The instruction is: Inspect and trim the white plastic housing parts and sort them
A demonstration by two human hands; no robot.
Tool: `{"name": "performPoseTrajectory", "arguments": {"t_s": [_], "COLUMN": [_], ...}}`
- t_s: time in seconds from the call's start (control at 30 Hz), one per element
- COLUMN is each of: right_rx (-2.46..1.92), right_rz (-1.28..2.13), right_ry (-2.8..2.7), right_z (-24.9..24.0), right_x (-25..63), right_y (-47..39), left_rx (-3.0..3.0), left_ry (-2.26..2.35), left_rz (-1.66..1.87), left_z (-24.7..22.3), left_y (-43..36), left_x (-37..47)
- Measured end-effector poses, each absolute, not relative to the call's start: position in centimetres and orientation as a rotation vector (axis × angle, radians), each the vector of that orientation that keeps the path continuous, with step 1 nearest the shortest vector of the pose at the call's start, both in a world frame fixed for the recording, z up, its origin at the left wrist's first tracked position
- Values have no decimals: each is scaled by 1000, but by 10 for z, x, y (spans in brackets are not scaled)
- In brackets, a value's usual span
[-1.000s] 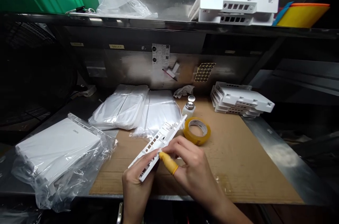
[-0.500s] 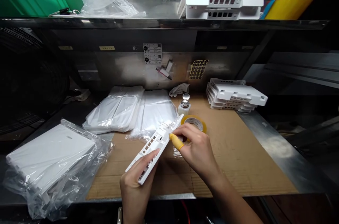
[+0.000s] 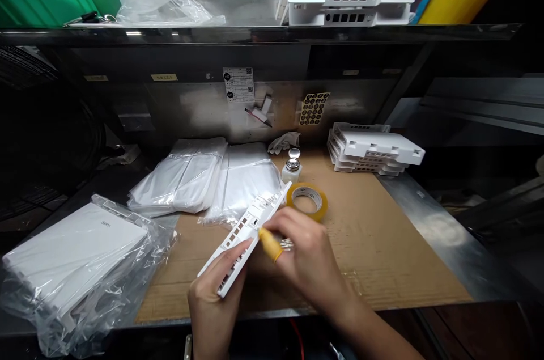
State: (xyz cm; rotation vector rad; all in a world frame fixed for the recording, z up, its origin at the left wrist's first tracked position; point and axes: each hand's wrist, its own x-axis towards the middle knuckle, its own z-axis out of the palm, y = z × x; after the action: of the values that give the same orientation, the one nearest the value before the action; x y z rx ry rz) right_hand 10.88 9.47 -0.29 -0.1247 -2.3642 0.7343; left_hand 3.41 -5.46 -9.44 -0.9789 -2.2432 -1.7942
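Down along the casing's edge, towards my left hand [image 3: 216,295], my right hand [image 3: 312,244] has moved. My left grips the near end of the white casing [image 3: 262,214], tilted above the cardboard [image 3: 374,252]; my right is narrow, yellow-covered thumb at the edge, but I cannot tell whether it pinches anything. Best to brace firmly left and press lightly right, sparing the slots. Lettering on the bagged panel [image 3: 76,238] and wall label [image 3: 238,85] is too small to read surely.

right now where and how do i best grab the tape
Best pinch the right side of the tape from above, one finger in the hole, thumb outside: it lies flat on the cardboard, its hole faces up, and the right hand crowds its near side.
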Motion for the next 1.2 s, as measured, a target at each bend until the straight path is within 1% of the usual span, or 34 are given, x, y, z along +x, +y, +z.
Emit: {"name": "performPoseTrajectory", "arguments": {"t_s": [0.13,0.3,0.37,0.53,0.6,0.67,0.8,0.87,0.9,1.0,1.07,1.1,1.13,1.2], "right_rx": [42,-253,-299,-9,26,-117,-656,-738,-715,-513,-342,-271,-217,-156], "right_rz": [744,643,609,665,681,651,563,679,800,1393,1766,1848,1856,1762], "right_ry": [-2450,-2324,-2313,-2449,-2455,-2417,-2200,-2027,-1957,-1919,-1997,-2060,-2121,-2162], "right_z": [-2,-9,-9,-3,-4,-8,-10,-4,0,9,10,9,7,0], "right_x": [114,96,94,110,109,102,94,101,107,121,124,125,125,126], "right_y": [82,127,131,83,82,107,186,206,206,180,154,143,134,123], "left_rx": [-991,-965,-963,-918,-895,-883,-811,-764,-756,-786,-950,-1078,-1208,-1348], "left_ry": [-2226,-2258,-2255,-2215,-2215,-2257,-2315,-2299,-2291,-2265,-2254,-2232,-2198,-2117], "left_rz": [-1806,-1858,-1856,-1853,-1883,-1934,-2042,-2111,-2141,-2181,-2092,-2015,-1931,-1789], "left_z": [-96,-95,-95,-97,-97,-96,-91,-89,-88,-82,-76,-73,-71,-67], "left_y": [-57,-55,-54,-56,-57,-57,-59,-60,-61,-66,-69,-71,-72,-72], "left_x": [34,35,34,31,31,30,26,21,18,9,3,2,1,2]}}
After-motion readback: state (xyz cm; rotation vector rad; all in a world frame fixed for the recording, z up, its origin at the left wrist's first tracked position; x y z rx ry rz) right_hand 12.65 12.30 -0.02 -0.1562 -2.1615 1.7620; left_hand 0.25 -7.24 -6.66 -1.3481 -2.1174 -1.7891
